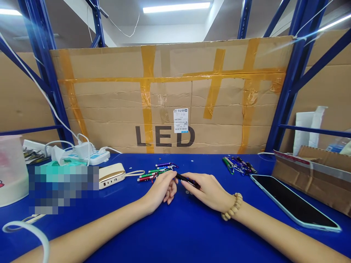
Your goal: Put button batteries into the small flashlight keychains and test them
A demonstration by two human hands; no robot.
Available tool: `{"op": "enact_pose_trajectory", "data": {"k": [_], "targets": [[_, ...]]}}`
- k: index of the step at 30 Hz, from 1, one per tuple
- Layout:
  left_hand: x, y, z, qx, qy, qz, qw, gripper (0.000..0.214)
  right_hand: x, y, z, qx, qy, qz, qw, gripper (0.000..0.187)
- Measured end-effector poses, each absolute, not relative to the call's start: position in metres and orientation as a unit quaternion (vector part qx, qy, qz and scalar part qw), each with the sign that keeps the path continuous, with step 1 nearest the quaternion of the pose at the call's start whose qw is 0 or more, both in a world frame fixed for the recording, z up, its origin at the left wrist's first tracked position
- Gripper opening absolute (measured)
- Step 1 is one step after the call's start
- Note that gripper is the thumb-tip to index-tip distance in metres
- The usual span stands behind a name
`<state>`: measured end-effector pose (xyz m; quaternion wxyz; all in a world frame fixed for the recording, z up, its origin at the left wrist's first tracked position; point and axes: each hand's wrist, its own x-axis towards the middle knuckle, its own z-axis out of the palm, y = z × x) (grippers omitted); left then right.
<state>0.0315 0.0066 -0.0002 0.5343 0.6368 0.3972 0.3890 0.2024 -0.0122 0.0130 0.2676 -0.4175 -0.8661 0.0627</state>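
Note:
A slim black tube (188, 180), which looks like a small keychain flashlight, is held low above the blue table between my two hands. My left hand (163, 186) pinches its left end between thumb and forefinger, the other fingers curled. Around its right part my right hand (210, 188) is closed, with thumb and fingers along the body. Just beyond my left hand lies a small group of similar tubes (148, 177) in red, green and blue, with clips. Farther right is a second group (238, 165) in green, blue, purple and black. My fingers partly cover the black tube.
A phone (296, 201) and an open cardboard box (312, 182) are at the right. A white-and-gold power bank (112, 175), power strip (94, 157), cables and plastic tub (12, 171) occupy the left. Cardboard (115, 109) stands across the table's back, between blue posts.

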Motion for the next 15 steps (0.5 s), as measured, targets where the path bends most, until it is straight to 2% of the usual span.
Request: {"op": "enact_pose_trajectory", "data": {"k": [15], "targets": [[0.0337,-0.0002,0.0087,0.672,0.412,0.344,0.510,0.040,0.2017,-0.0113,0.0117,-0.442,-0.875,0.030,0.197,0.032]]}}
